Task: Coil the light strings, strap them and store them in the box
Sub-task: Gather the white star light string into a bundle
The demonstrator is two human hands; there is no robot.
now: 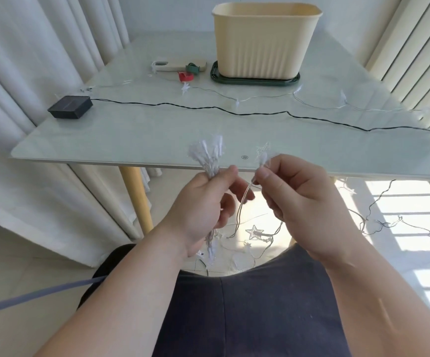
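Observation:
My left hand [208,202] grips a gathered bundle of clear star lights [208,154], whose tips stick up above my fist while wire loops hang below it. My right hand [296,199] pinches a single star light [263,157] on the same thin wire, close beside the bundle. More of the light string [255,231] trails down over the floor between my knees. The cream box [265,39] stands at the back of the table on a dark green lid [255,79]. Red [185,76] and green straps [192,68] lie left of it.
A black solar panel box [70,106] sits at the table's left edge, its dark cable [234,112] running across the glass table [131,140] to the right. A clear string with stars lies behind it. Curtains hang left, blinds right. A yellow table leg [138,199] stands below.

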